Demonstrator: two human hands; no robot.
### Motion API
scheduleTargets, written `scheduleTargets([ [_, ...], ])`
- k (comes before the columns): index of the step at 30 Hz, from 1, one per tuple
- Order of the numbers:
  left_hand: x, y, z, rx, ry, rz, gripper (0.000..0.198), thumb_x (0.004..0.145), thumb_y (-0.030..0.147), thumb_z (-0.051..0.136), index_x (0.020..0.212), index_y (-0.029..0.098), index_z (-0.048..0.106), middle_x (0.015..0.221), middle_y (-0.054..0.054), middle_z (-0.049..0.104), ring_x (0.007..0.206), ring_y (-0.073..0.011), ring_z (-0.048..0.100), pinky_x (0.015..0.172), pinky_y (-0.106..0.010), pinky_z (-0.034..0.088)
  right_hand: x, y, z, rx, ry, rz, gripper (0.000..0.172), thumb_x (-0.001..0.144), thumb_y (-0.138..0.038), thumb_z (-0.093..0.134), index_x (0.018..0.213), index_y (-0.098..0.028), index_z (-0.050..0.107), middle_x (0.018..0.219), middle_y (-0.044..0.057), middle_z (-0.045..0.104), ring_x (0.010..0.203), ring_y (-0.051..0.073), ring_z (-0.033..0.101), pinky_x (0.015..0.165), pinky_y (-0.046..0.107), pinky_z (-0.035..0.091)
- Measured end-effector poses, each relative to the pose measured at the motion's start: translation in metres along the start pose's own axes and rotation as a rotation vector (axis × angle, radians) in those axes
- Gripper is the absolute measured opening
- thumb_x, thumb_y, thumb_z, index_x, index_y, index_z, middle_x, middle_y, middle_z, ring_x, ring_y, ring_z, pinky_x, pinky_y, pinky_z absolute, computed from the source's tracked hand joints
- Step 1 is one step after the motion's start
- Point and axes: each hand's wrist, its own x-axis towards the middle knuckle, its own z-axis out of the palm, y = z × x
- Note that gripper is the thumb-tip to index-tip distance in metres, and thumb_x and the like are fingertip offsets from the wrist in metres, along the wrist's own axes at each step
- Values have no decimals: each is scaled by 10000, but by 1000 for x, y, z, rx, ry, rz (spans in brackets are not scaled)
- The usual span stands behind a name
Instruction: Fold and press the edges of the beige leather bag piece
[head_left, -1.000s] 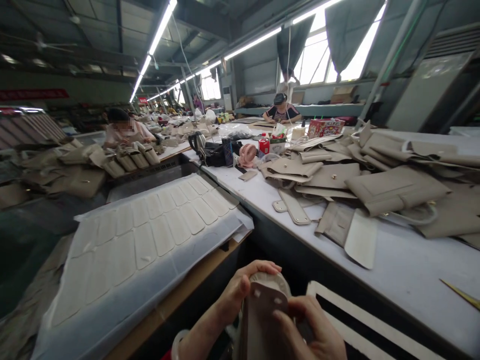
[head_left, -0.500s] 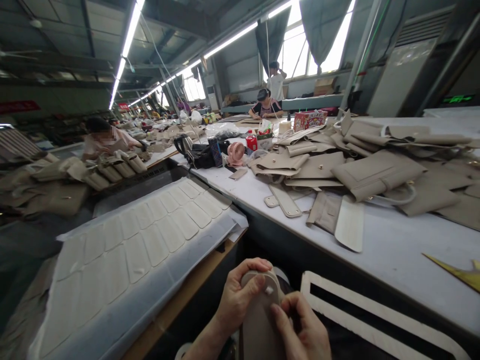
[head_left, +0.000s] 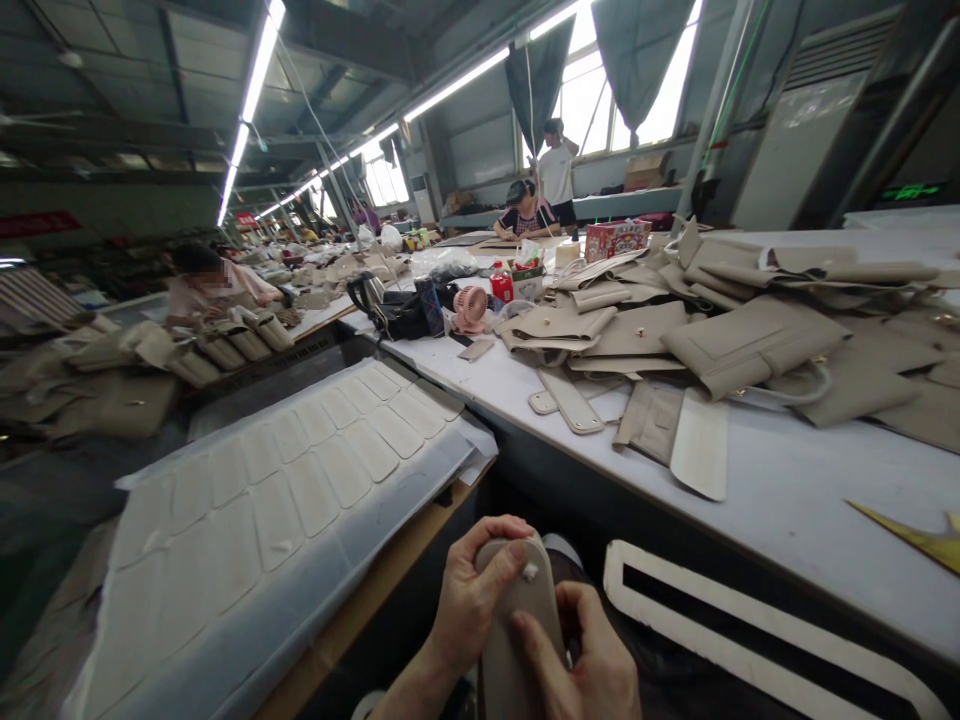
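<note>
At the lower middle of the head view, a taupe leather-like strip [head_left: 517,640] with a rounded top end stands in my two hands. A small white scrap [head_left: 530,572] sits on its face near that end. My left hand [head_left: 476,590] grips the upper left edge, thumb on the face and fingers round the back. My right hand [head_left: 589,660] pinches the right edge lower down, its thumb lying across the face and its fingers behind. The strip's lower end runs out of the picture.
On my left, a board [head_left: 300,560] bears rows of pale rounded pieces. A white table [head_left: 780,480] on the right holds piled taupe bag parts [head_left: 750,340], a pink fan [head_left: 470,309] and a red bottle [head_left: 501,283]. A white slotted frame [head_left: 750,600] lies beside my right hand. Other people sit and stand farther back.
My right hand has shifted left and its thumb now reaches farther across the strip's face. The strip's two layers, slightly apart at the top before, now look aligned. My left hand keeps its grip.
</note>
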Motion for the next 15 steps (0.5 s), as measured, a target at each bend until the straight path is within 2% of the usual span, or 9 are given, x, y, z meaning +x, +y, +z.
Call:
scheduleTargets([
  [5,1,-1,0,5,32,-43,171,877,349,681,935,190,704,1018,-46,697,1034,-224,612,841,-257,468,11,-10,2,43,-25,-8,412,906,-587,537,741,-212,577,655,-21,551,595,142,492,567,264,370],
  [9,7,-5,2,-53,18,-101,218,878,374,673,936,168,712,997,-63,704,935,-205,623,794,-253,466,21,-13,-6,126,-42,95,448,872,-623,567,711,-205,587,622,-22,526,592,140,479,541,238,382],
  [11,9,-8,2,-84,11,-133,252,870,394,677,937,154,713,956,-70,706,858,-189,620,742,-246,463,22,-7,-12,107,-101,146,449,859,-645,563,750,-210,597,640,-17,554,594,148,512,520,231,398],
  [13,11,-10,-1,-117,27,-160,284,858,417,686,940,146,710,908,-68,698,775,-166,602,676,-231,451,15,7,-17,18,-139,107,423,828,-640,595,857,-219,615,729,1,622,660,177,577,571,243,449],
  [15,11,-11,-3,-131,62,-187,316,846,441,693,940,140,707,868,-63,688,710,-145,577,626,-218,437,-1,25,-19,-90,-85,32,438,773,-629,648,942,-226,618,824,25,663,750,215,620,657,276,483],
])
